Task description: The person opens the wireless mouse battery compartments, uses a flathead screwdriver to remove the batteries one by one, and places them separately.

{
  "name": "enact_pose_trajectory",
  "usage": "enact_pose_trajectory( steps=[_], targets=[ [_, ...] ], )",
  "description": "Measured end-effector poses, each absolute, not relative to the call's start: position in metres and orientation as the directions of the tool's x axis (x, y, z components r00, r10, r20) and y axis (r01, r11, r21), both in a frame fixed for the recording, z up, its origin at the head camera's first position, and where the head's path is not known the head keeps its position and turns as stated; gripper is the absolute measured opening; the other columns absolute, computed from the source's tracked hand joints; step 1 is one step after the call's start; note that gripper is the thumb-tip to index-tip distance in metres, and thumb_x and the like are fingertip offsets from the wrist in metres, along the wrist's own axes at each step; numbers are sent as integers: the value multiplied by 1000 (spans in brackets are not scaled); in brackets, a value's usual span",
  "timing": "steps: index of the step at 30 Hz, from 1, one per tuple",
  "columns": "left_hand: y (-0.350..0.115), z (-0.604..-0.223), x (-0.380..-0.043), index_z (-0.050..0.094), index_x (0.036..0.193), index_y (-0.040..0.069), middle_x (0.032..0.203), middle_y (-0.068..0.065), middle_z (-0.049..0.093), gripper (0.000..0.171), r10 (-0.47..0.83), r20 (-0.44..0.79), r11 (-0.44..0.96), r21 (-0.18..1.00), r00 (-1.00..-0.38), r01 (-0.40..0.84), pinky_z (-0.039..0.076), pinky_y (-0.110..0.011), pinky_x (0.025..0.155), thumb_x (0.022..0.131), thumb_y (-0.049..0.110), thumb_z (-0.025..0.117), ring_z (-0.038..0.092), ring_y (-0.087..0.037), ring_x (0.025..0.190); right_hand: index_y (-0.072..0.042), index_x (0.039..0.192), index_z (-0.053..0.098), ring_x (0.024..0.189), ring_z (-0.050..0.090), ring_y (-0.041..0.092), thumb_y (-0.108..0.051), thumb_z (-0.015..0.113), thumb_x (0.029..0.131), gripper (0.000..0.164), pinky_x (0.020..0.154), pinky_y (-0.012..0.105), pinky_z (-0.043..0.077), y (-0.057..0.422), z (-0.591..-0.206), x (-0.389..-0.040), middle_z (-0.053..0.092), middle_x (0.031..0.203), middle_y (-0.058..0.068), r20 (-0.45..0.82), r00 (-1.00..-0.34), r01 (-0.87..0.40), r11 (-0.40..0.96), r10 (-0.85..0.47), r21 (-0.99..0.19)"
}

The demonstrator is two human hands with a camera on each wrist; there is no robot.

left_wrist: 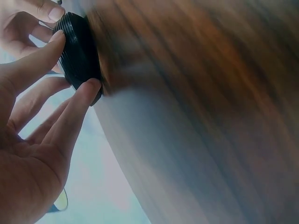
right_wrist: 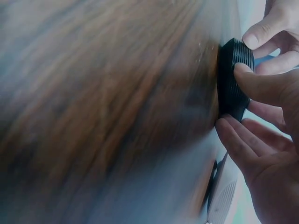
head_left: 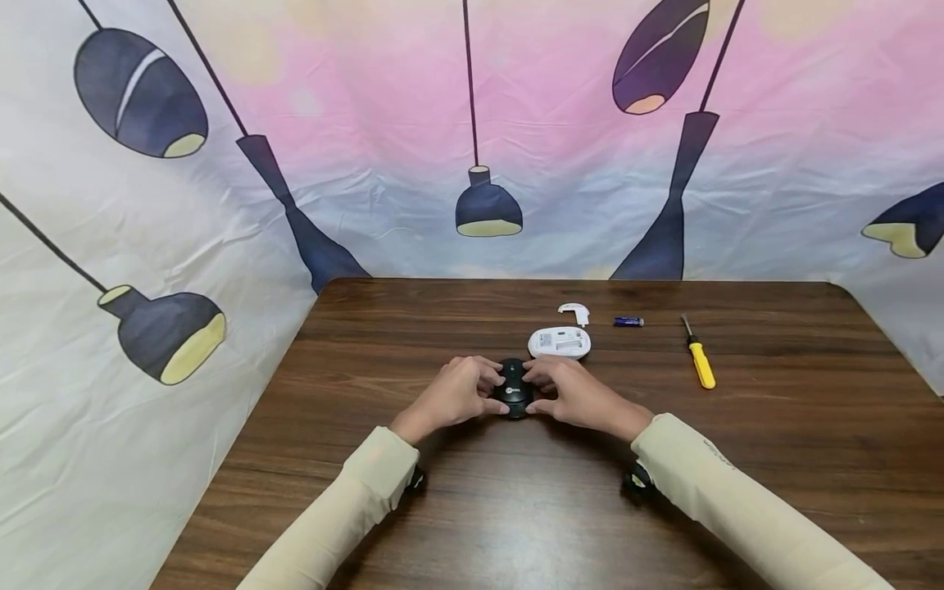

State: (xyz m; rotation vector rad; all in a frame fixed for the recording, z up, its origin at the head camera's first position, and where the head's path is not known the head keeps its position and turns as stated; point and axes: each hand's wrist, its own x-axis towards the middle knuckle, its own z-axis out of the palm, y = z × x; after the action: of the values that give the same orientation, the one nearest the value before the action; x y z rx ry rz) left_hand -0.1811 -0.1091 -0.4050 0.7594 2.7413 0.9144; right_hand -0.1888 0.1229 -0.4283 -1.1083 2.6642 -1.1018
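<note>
A black computer mouse (head_left: 514, 387) with a pale logo sits on the wooden table, its top facing up. From the left side, my left hand (head_left: 456, 393) holds it between thumb and curved fingers. My right hand (head_left: 578, 393) grips the opposite side in the same way, both thumbs close together at the near end. In the left wrist view, the ribbed edge of the black mouse (left_wrist: 80, 51) shows under the left thumb. The right wrist view has the right thumb on that ribbed end, with fingertips (right_wrist: 223, 125) low on the side, near the tabletop.
Just behind the hands lies a white mouse (head_left: 542, 342), underside up with its battery slot uncovered. Its white cover (head_left: 580, 312) lies farther back. A blue battery (head_left: 628, 322) and a yellow-handled screwdriver (head_left: 702, 366) are to the right. A printed cloth (head_left: 413, 213) hangs behind the table.
</note>
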Motion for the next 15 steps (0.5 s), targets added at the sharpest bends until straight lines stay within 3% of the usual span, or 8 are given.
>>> enact_pose_trajectory(
  steps=[7, 15],
  targets=[
    [-95, -404, -178, 74, 114, -3, 134, -16, 64, 39, 551, 13, 668, 593, -834, 451, 62, -22, 77, 82, 15, 87, 74, -19, 94, 1, 113, 69, 103, 70, 27, -8, 85, 84, 34, 85, 32, 63, 142, -429, -188, 61, 134, 23, 186, -750, -570, 479, -634, -667],
    [-79, -405, -177, 73, 117, -3, 136, -16, 62, 41, 584, -13, 652, 603, -811, 460, 61, -18, 77, 82, 14, 87, 74, -19, 95, 7, 122, 65, 102, 70, 28, -6, 85, 82, 47, 85, 31, 63, 160, -428, -183, 59, 132, 24, 162, -746, -570, 493, -646, -657]
  ],
)
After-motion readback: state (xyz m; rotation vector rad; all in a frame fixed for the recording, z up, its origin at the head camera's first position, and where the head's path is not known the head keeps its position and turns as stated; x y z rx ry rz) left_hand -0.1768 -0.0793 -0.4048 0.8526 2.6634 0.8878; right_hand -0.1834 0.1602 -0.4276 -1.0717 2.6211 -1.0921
